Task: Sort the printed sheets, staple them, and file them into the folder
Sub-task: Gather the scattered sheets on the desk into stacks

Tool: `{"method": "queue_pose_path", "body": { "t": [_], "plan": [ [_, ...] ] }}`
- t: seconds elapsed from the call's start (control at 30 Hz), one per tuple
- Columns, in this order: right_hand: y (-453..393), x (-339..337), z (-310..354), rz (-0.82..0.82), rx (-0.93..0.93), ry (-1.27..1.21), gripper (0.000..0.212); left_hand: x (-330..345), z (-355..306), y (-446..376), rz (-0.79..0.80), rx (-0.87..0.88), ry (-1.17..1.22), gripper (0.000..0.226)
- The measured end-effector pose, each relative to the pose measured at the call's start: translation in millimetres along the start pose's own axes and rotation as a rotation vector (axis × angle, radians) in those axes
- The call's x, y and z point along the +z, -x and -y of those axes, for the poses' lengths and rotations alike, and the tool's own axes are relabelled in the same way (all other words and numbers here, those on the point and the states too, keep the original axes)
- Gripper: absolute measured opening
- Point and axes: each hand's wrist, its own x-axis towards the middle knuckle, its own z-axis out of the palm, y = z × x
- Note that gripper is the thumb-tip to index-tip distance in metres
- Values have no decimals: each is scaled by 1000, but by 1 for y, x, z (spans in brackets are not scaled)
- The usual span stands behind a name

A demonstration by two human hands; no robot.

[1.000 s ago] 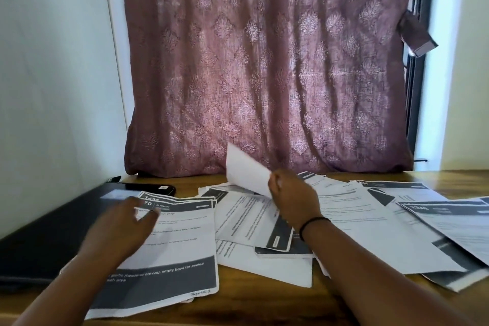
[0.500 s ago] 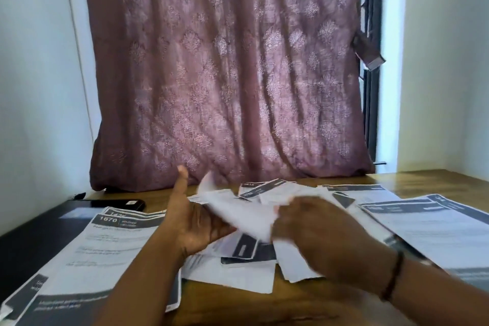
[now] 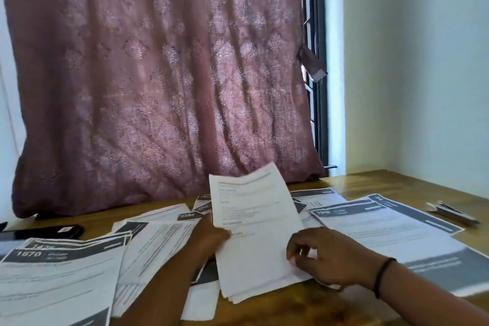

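Looks like a home room: patterned mauve curtain (image 3: 164, 82) over a barred window (image 3: 313, 61), wooden table (image 3: 370, 182), plain walls.

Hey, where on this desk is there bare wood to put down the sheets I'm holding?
Bare wood shows along the near edge, between your forearms, and at the far right corner, behind the right-hand printed stack. A narrow strip lies under the curtain. The middle and left are crowded with overlapping sheets; the pen sits on the right edge.

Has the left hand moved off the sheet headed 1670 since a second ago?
Yes. The left hand has gone rightward off the 1670 sheet and now grips the left edge of the raised sheets at the table's middle.
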Motion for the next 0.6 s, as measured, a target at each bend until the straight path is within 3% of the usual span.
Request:
{"method": "queue_pose_path", "body": {
  "t": [0.1, 0.17, 0.23, 0.3, 0.47, 0.6],
  "plan": [
    [-10, 1, -14, -92, 195, -156, 23, 6, 6, -3, -34, 19, -413, 35],
    [-20, 1, -27, -135, 350, -49, 25, 6, 10, -6, -99, -18, -621, 58],
    [-32, 2, -39, -101, 532, 33, 25, 7, 13, -8, -146, -34, -670, 71],
    [-46, 8, -49, -49, 658, 23, 35, 9, 11, -7, -125, -54, -585, 73],
    [-73, 26, -48, -70, 739, -99, 24, 5, -6, 5, -87, -137, -127, 62],
    [-83, 30, -44, -103, 789, -305, 34, 1, -11, 8, -100, -178, -29, 65]
  ]
}}
